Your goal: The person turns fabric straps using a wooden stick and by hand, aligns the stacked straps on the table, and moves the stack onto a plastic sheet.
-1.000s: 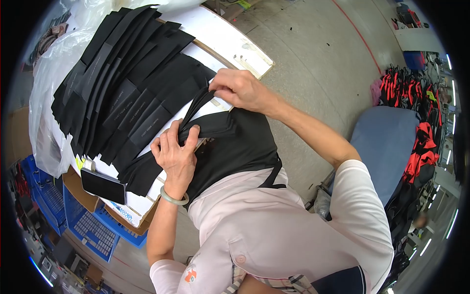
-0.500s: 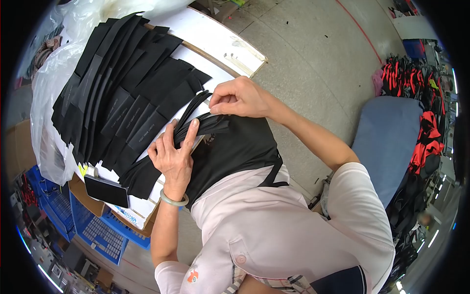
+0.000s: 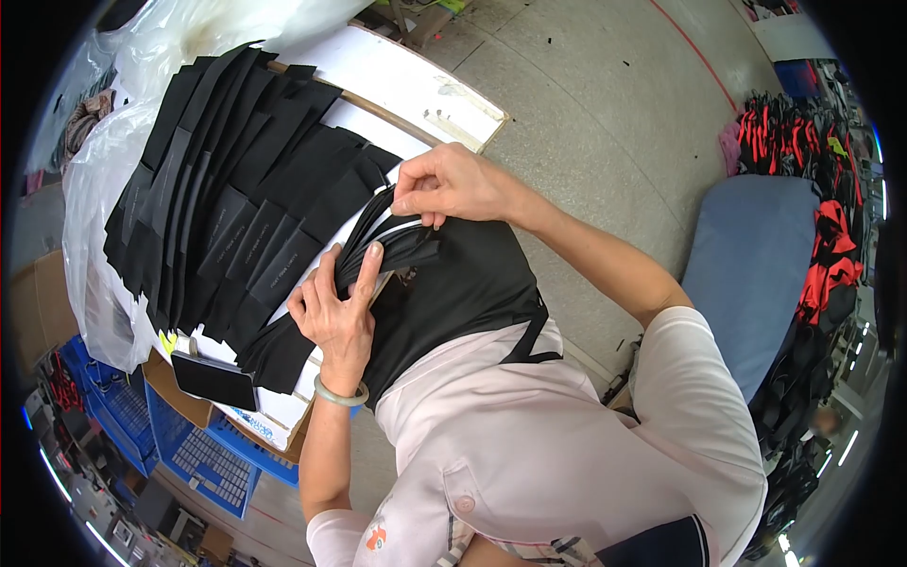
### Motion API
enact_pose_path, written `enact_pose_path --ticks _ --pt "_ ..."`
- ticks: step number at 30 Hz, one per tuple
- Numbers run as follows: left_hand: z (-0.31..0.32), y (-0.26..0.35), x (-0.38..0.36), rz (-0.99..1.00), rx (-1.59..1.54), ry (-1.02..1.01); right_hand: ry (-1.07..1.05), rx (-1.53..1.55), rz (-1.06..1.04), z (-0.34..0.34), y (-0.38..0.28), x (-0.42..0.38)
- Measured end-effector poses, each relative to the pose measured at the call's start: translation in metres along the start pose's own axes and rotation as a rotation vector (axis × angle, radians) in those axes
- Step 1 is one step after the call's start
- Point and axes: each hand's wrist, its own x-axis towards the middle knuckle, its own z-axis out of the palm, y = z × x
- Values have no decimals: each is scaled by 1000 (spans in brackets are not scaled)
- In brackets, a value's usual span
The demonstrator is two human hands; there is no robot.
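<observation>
The left hand (image 3: 333, 312) is gripping a small stack of black fabric pieces (image 3: 389, 241) at the worktop (image 3: 397, 80) edge, its fingers (image 3: 364, 267) curled around the stack's lower end. The right hand (image 3: 452, 182) is pinching the stack's upper edge, fingers closed on the top layers at about 1 o'clock from the left hand. At 10 o'clock, a fanned row of black pieces (image 3: 227, 180) is lying across the worktop, and a phone (image 3: 214, 380) is resting at 7 o'clock.

tiny print on the black fabric pieces (image 3: 255, 250) way too small to read; left hand (image 3: 333, 312) covering part of the fabric bundle (image 3: 392, 246), phone (image 3: 214, 380) screen just dark
</observation>
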Motion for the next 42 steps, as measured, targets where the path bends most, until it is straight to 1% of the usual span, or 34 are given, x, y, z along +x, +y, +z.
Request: enact_pose_path --ticks 2,5,8,11,14,17,20,23,26,27,30,36,42 --pt "1 0 0 3 15 5 -8 -64 -105 -1 1 -4" --pt "0 0 0 4 29 3 -9 -127 -143 -1 -1 -5" --pt "0 0 0 8 32 -5 -62 9 -30 -2 1 -1" --pt "-1 0 0 17 24 -4 -94 11 36 -5 -1 4" --pt "-1 1 0 16 21 1 -34 -40 40 -2 -7 5" --pt "0 0 -1 7 14 1 179 -342 -302 9 -2 2" --pt "1 -1 -2 14 20 9 352 -723 -633 16 17 1" --pt "1 0 -1 16 19 12 419 -718 -729 21 24 1" --pt "1 0 0 5 8 14 269 -234 -398 16 15 -8" --pt "1 0 0 3 -1 15 209 -182 -343 12 13 -10" --pt "0 0 1 13 4 16 135 -173 -326 9 7 -14" --pt "-2 0 2 4 6 6 110 -235 -280 9 3 -13" --pt "-1 -1 -2 28 -32 21 95 -234 -322 9 4 -9"
